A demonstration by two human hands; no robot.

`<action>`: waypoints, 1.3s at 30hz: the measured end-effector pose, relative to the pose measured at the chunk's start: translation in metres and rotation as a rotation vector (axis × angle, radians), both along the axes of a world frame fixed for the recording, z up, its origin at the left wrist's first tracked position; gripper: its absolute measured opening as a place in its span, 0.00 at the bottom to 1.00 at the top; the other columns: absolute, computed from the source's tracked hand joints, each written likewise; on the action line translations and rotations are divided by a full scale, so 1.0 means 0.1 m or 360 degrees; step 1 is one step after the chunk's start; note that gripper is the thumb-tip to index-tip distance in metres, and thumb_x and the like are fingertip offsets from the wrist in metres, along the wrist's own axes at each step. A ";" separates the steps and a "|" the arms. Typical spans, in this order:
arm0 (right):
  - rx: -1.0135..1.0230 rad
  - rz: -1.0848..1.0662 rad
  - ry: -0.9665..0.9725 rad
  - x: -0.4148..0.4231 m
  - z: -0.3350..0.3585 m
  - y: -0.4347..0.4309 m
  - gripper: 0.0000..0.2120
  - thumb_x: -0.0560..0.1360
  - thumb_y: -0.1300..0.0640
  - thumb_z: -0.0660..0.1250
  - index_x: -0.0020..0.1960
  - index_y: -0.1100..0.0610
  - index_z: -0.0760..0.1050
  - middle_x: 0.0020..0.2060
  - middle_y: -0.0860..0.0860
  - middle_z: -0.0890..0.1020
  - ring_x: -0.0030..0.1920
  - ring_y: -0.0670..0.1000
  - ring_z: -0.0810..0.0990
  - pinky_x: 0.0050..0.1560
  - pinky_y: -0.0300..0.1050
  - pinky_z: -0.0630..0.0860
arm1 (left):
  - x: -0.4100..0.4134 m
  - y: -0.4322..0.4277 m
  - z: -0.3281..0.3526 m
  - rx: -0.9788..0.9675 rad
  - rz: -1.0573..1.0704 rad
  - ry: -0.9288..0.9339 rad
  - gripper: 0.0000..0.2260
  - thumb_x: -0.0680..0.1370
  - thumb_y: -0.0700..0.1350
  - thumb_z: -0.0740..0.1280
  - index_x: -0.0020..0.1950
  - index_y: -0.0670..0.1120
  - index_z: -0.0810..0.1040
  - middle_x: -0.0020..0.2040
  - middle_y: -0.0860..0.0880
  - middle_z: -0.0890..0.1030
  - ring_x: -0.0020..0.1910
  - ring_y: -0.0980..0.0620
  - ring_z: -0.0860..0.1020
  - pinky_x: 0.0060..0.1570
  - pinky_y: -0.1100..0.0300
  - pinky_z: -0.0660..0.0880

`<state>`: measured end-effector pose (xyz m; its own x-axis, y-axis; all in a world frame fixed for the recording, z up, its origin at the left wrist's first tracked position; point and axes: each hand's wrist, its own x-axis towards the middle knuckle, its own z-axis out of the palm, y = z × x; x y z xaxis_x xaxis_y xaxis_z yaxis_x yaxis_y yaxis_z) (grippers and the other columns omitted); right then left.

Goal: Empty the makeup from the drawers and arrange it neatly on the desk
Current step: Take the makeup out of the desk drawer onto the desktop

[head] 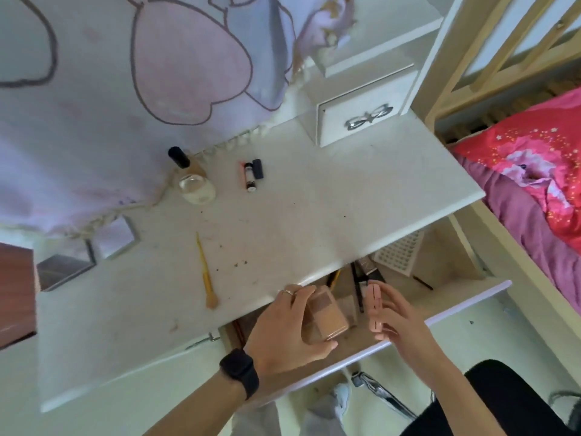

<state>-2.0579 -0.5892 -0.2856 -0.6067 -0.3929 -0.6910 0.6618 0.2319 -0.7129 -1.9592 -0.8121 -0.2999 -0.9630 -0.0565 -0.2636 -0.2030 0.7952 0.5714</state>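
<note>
Over the open drawer point(456, 309), at five o'clock of the tabletop point(314, 215), the left hand point(283, 335) curls its fingers and thumb round a tan compact point(327, 316). At its three o'clock, the right hand point(399, 316) pinches a pink stick point(375, 306) between its thumb and nearly straight fingers. A white tray point(399, 253) lies in the drawer at one o'clock. On the tabletop a black-capped bottle point(191, 177) and small tubes point(251, 174) lie at eleven o'clock, with a yellow brush point(206, 272) at eight.
</note>
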 end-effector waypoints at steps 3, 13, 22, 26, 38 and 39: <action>-0.0132 0.0027 -0.0078 0.25 0.09 -0.49 0.38 0.57 0.52 0.76 0.68 0.47 0.75 0.44 0.58 0.80 0.42 0.56 0.73 0.43 0.51 0.72 | 0.36 -0.51 0.18 -0.0007 0.0164 -0.0032 0.42 0.67 0.72 0.68 0.76 0.59 0.57 0.68 0.58 0.62 0.62 0.58 0.69 0.60 0.65 0.71; -0.0085 0.0731 0.0326 0.99 0.41 -2.52 0.31 0.61 0.43 0.76 0.64 0.36 0.74 0.51 0.40 0.83 0.48 0.45 0.84 0.48 0.38 0.77 | 1.80 -2.42 0.40 -0.0274 0.0914 -0.0152 0.41 0.67 0.64 0.74 0.75 0.54 0.63 0.70 0.52 0.66 0.63 0.51 0.72 0.60 0.58 0.74; 0.0586 0.1400 0.1262 1.36 0.29 -4.02 0.38 0.72 0.41 0.67 0.78 0.41 0.54 0.70 0.50 0.68 0.66 0.57 0.69 0.65 0.51 0.70 | 2.01 -3.46 0.20 -0.0310 0.1114 -0.0229 0.40 0.68 0.55 0.76 0.76 0.51 0.64 0.70 0.48 0.68 0.68 0.45 0.68 0.65 0.51 0.71; 0.0631 0.1451 0.1535 1.48 0.08 -4.47 0.39 0.75 0.41 0.65 0.79 0.47 0.51 0.71 0.51 0.66 0.64 0.59 0.66 0.61 0.53 0.72 | 1.98 -3.64 0.14 -0.0369 0.1014 -0.0334 0.40 0.69 0.54 0.74 0.78 0.53 0.60 0.73 0.50 0.66 0.73 0.48 0.62 0.66 0.52 0.70; 0.0518 0.1380 0.1847 1.46 -0.39 -4.40 0.42 0.75 0.39 0.68 0.81 0.55 0.55 0.78 0.50 0.64 0.67 0.58 0.65 0.68 0.51 0.70 | 1.88 -3.73 0.08 -0.0286 0.0964 -0.0331 0.41 0.69 0.48 0.74 0.79 0.53 0.59 0.76 0.54 0.59 0.74 0.50 0.58 0.64 0.50 0.71; 0.0490 0.1361 0.1849 1.44 -0.41 -4.38 0.42 0.74 0.39 0.69 0.80 0.55 0.57 0.77 0.50 0.66 0.66 0.57 0.66 0.67 0.49 0.70 | 1.88 -3.74 0.08 -0.0295 0.0963 -0.0334 0.41 0.69 0.48 0.73 0.79 0.53 0.59 0.76 0.54 0.59 0.74 0.50 0.58 0.64 0.50 0.72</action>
